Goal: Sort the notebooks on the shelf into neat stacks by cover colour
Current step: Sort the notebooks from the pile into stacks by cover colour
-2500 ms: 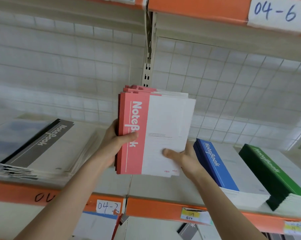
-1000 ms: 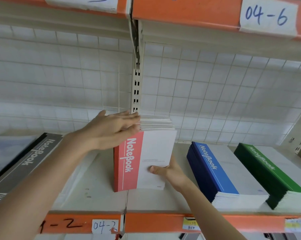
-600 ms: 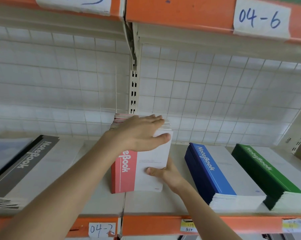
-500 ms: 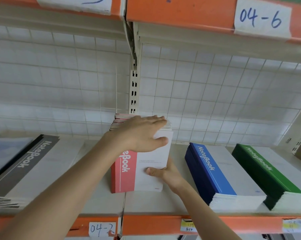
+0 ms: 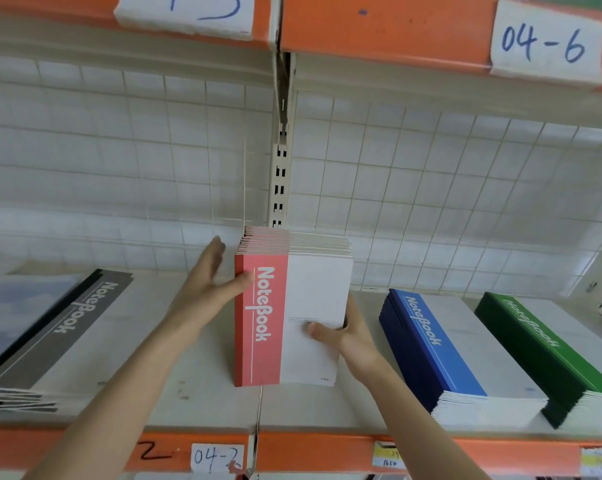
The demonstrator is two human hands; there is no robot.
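A stack of red-spined notebooks [image 5: 268, 317] lies flat on the shelf [image 5: 202, 396] in the middle. My left hand [image 5: 209, 285] presses straight fingers against the stack's left side, its thumb touching the red spine. My right hand [image 5: 344, 332] is at the stack's right edge, with the thumb on the white cover and the fingers hidden beside the stack. The far ends of the stacked notebooks are slightly uneven. A blue stack [image 5: 441, 344] and a green stack [image 5: 548, 351] lie to the right. A black and grey stack [image 5: 60, 327] lies to the left.
A white wire grid [image 5: 431, 174] backs the shelf, with a slotted upright post [image 5: 280, 174] behind the red stack. The orange front rail [image 5: 327, 448] carries paper labels. The orange upper shelf [image 5: 379, 26] hangs overhead.
The red stack was carried down onto the shelf. My left hand then moved from the stack's top to its left side.
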